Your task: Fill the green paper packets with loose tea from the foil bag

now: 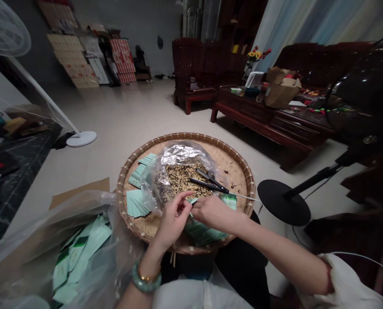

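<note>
My left hand (pixel 174 216) and my right hand (pixel 215 210) meet above the near side of a round woven bamboo tray (pixel 251 180). Pinched between their fingertips is a small pale green packet (pixel 193 201), mostly covered by the fingers. Just beyond the hands, an open clear plastic bag (pixel 186 150) holds a loose dark and tan grainy mix (pixel 180 177). A black hair straightener (pixel 207 185) rests on that mix, its plates apart. Flat green packets (pixel 136 204) lie fanned at the tray's left. More green packets (pixel 206 235) are piled beneath my right hand.
A large clear bag (pixel 114 240) with green packets stands at the lower left, near a cardboard piece (pixel 82 192). A white standing fan (pixel 81 138) is at left, a black fan base (pixel 283 201) at right. A wooden low table (pixel 269 122) stands beyond. The straightener's cord runs right.
</note>
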The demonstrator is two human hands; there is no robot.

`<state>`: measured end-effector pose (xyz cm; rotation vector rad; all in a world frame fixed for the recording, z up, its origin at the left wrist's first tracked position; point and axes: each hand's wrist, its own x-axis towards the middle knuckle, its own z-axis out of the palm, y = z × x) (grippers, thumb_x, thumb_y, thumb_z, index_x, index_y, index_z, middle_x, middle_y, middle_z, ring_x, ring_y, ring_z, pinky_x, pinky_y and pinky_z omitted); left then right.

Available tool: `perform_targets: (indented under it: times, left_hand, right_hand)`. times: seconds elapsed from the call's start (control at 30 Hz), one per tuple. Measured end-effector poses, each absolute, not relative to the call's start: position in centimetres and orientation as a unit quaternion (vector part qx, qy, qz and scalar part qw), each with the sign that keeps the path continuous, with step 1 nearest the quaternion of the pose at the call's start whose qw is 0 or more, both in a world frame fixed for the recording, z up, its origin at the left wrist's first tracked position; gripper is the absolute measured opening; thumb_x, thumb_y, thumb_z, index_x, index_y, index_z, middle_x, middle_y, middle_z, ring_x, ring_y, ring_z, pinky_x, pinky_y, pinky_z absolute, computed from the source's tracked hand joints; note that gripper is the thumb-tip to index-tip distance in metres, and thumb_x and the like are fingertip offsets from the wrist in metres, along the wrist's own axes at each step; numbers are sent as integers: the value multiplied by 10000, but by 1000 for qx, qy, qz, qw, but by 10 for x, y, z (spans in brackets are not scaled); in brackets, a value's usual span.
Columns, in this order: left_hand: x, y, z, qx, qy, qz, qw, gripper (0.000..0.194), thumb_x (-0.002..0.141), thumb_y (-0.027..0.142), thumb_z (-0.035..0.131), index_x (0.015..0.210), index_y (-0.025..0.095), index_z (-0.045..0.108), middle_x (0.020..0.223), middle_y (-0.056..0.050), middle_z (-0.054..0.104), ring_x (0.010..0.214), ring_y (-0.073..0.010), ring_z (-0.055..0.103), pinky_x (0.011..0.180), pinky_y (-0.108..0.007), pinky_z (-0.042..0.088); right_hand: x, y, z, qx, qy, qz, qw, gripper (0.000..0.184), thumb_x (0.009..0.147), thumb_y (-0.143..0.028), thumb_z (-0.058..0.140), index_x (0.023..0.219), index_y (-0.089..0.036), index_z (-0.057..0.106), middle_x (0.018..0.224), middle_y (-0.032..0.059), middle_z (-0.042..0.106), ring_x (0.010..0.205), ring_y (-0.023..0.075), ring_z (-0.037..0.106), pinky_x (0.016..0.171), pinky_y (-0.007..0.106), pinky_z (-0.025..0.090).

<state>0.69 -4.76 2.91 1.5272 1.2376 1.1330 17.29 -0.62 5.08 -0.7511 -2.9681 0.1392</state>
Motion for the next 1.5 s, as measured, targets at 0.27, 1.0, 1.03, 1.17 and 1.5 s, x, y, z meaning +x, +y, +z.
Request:
perform_targets:
  times: [0.27,1.0,1.03,1.17,1.5]
  left_hand:
    - [-17,-42,10,679,503,453,284,261,882,266,468,1058,196,647,1053,-77,670,1004,-193,593,908,-347,445]
    - [-9,-57,-24,782,523,337,43,559,768,109,569,1304,170,425,1198,-108,591,1026,-252,501,896,-435,446]
    - [-9,-56,-26,776,527,344,46,547,764,108,570,1290,173,438,1186,-107,596,1027,-253,505,896,-438,447]
    - [-7,-56,-30,755,541,368,49,512,751,106,579,1248,170,473,1151,-108,610,1015,-254,520,877,-438,468]
    - [-15,-56,-39,653,603,452,74,374,739,196,609,1110,169,569,1013,-103,635,940,-243,588,747,-393,537]
  right_hand:
    - [191,3,45,-424,-722,486,251,440,861,-483,462,669,-128,639,510,-10,540,482,106,504,471,205,379]
    - [155,-4,-7,-380,-626,626,268,443,780,-562,519,625,-148,510,580,-35,444,567,96,399,568,231,352]
    - [153,-3,-7,-385,-624,622,273,450,776,-561,523,598,-149,490,557,-42,420,545,88,382,548,224,341]
    - [144,-9,0,-398,-617,615,288,450,767,-563,532,590,-151,489,550,-44,423,525,83,400,501,207,357]
    - [167,14,8,-457,-667,448,381,270,867,-327,467,1052,-189,608,1027,91,644,958,214,599,790,363,503]
